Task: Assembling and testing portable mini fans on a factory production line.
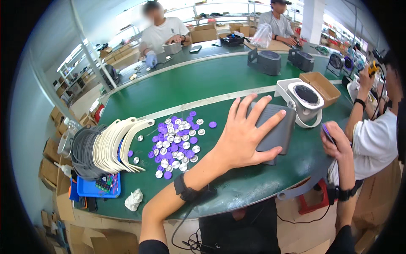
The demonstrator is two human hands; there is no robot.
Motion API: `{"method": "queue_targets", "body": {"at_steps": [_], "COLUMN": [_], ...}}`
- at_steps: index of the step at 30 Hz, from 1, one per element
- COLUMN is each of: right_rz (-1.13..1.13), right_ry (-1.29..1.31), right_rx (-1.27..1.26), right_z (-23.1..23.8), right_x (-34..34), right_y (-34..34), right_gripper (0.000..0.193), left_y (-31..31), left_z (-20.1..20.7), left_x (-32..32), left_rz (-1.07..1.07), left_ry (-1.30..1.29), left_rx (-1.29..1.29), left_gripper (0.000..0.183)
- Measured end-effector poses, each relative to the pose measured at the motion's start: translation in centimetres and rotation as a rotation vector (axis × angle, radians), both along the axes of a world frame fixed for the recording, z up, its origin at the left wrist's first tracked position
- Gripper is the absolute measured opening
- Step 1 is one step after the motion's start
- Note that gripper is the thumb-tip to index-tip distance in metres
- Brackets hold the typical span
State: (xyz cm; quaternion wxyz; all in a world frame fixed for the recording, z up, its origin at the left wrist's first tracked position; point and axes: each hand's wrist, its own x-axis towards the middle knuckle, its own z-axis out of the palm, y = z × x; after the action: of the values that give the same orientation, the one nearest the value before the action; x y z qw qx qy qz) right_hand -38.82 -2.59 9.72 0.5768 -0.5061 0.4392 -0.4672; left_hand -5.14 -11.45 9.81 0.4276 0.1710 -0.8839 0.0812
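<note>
Left hand (241, 137) laid flat, fingers spread apart, on grey rounded-corner housing (275, 131) at counter (203, 84) right of centre; right hand (334, 142) pinching a small purple disc (327, 133); housing probably stiff, smooth, light, best gripped by its side edges.

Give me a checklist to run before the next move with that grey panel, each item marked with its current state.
1. Left hand flat on the grey panel, fingers spread: ok.
2. Panel lying flat on the green table: ok.
3. Right hand holding a small purple disc: ok.
4. White housing sits just beyond the panel; touching or apart: cannot tell.
5. Pile of purple and silver discs clear of the panel: ok.
6. Panel underside: cannot tell.
</note>
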Motion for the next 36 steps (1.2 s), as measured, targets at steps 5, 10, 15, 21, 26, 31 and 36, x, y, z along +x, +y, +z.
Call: {"method": "queue_targets", "body": {"at_steps": [5, 10, 15, 21, 26, 31, 36], "right_rz": [0.269, 0.395, 0.186, 0.13, 0.3, 0.427, 0.281], "right_ry": [0.072, 0.408, 0.665, 0.841, 0.726, 0.782, 0.94], "right_rx": [-0.004, -0.329, -0.712, -0.539, -0.453, -0.65, -0.686], "right_z": [2.4, 5.9, 4.4, -1.8, -2.9, -3.4, -3.9], "right_x": [8.0, 19.3, 27.3, 32.5, 32.0, 31.4, 31.6], "right_y": [5.4, 3.9, -3.8, -11.9, -11.2, -10.7, -9.4], "right_gripper": [0.024, 0.011, 0.042, 0.038, 0.047, 0.022, 0.014], "left_y": [1.3, -0.1, -1.6, -0.2, -1.5, -2.9, -3.1], "left_z": [1.4, 2.9, 0.1, -5.4, -6.8, -6.3, -5.2], "left_x": [1.1, 7.9, 15.8, 16.3, 16.9, 18.0, 16.5], "left_rz": [-0.002, 0.128, -0.05, -0.03, 0.025, 0.243, 0.493], "left_ry": [0.041, 0.19, 0.657, 0.74, 0.688, 0.365, 0.18], "left_rx": [0.095, 0.518, 1.317, 1.522, 1.51, 1.435, 1.097], "left_gripper": [0.046, 0.022, 0.043, 0.039, 0.025, 0.021, 0.023]}}
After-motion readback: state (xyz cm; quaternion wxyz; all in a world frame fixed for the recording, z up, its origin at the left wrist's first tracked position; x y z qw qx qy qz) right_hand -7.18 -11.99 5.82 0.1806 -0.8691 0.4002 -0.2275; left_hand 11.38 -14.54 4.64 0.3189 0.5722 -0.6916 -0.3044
